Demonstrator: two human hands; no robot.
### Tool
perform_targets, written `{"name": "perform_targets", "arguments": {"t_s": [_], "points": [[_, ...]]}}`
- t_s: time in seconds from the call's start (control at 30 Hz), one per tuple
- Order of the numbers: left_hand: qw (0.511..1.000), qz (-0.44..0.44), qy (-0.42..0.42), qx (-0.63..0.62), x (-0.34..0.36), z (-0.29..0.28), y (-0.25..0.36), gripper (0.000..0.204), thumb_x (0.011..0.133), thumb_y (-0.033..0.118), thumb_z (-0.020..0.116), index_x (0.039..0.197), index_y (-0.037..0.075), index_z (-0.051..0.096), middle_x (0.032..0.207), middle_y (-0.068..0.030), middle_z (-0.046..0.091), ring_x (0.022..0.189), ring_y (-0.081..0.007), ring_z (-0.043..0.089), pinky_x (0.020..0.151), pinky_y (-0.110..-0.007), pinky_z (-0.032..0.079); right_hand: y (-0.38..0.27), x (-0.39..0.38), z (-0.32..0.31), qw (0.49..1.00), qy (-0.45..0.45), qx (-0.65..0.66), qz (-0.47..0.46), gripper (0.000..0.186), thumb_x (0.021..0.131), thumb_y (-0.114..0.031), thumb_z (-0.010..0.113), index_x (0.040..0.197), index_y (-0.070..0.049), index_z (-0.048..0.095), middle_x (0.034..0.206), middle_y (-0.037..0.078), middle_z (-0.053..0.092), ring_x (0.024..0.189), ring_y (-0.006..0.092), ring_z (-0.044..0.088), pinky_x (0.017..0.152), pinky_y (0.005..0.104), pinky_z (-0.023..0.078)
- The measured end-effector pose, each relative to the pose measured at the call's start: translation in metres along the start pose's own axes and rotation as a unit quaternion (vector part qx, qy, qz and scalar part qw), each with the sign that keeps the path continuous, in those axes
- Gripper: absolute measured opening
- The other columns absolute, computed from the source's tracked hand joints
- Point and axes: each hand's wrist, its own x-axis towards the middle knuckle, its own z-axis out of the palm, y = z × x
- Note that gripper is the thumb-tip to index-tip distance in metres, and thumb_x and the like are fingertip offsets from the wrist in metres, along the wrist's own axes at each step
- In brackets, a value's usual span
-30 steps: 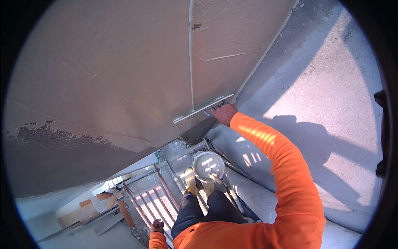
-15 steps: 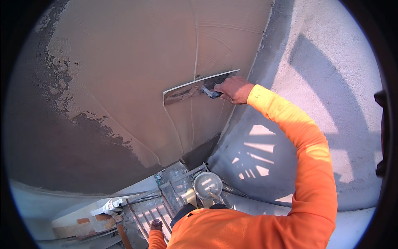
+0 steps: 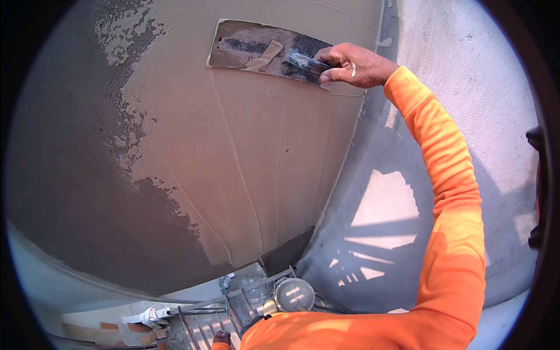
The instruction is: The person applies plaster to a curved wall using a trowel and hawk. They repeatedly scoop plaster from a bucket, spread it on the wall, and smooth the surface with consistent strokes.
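My right hand (image 3: 363, 67) is closed round the handle of a long rectangular plastering trowel (image 3: 239, 45). The blade lies against the upper part of a wall of smooth, wet tan plaster (image 3: 192, 116). A folded smear of plaster clings to the back of the blade, left of the handle. Thin raised ridges run down the plaster below it. Low at the bottom edge, my left hand (image 3: 221, 336) is small in view, its fingers curled; whether it holds anything is hidden.
Rough grey wall (image 3: 70, 175) borders the plaster on the left. To the right, a pale grey wall (image 3: 466, 116) meets it at a corner. Below stand a round bucket (image 3: 294, 293) and slatted metal bars (image 3: 189, 328). Scraps and boards (image 3: 111, 333) lie lower left.
My right hand has carried the trowel up the wall, with the blade now flatter to view. The view has tilted upward slightly, and my left hand sits lower in the picture.
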Motion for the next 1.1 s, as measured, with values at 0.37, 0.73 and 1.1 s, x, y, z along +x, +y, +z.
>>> {"name": "perform_targets", "arguments": {"t_s": [0.37, 0.73, 1.1], "points": [[0.999, -0.003, 0.020, 0.038, 0.011, 0.005, 0.040, 0.024, 0.089, 0.026, 0.079, 0.102, 0.010, 0.067, 0.078, -0.0116, 0.071, 0.070, -0.0235, 0.067, 0.066, -0.040, 0.054, 0.037, 0.042, -0.129, 0.965, 0.139, 0.216, 0.053, 0.044, 0.097, -0.049, 0.071, 0.122, -0.013, 0.066, 0.104, -0.003, 0.072, 0.098, 0.0059, 0.065, 0.078, 0.0236, 0.052], [0.997, -0.005, 0.050, 0.057, -0.001, -0.005, 0.007, 0.023, 0.092, 0.024, 0.078, 0.105, 0.011, 0.065, 0.077, -0.0115, 0.070, 0.064, -0.0244, 0.066, 0.061, -0.042, 0.053, 0.016, -0.023, -0.087, 0.797, 0.458, 0.376, 0.116, 0.022, 0.103, -0.029, 0.062, 0.112, -0.009, 0.057, 0.095, 0.003, 0.068, 0.081, 0.0092, 0.070, 0.051, 0.0184, 0.047], [0.994, 0.033, 0.106, 0.017, -0.016, -0.005, -0.005, 0.034, 0.088, 0.022, 0.079, 0.113, 0.003, 0.067, 0.111, -0.0160, 0.075, 0.101, -0.0270, 0.071, 0.091, -0.038, 0.054, -0.145, 0.000, 0.159, 0.920, 0.217, 0.323, 0.053, 0.052, 0.101, -0.053, 0.065, 0.100, -0.002, 0.056, 0.061, 0.006, 0.062, 0.054, 0.0125, 0.066, 0.052, 0.0294, 0.052]]}}
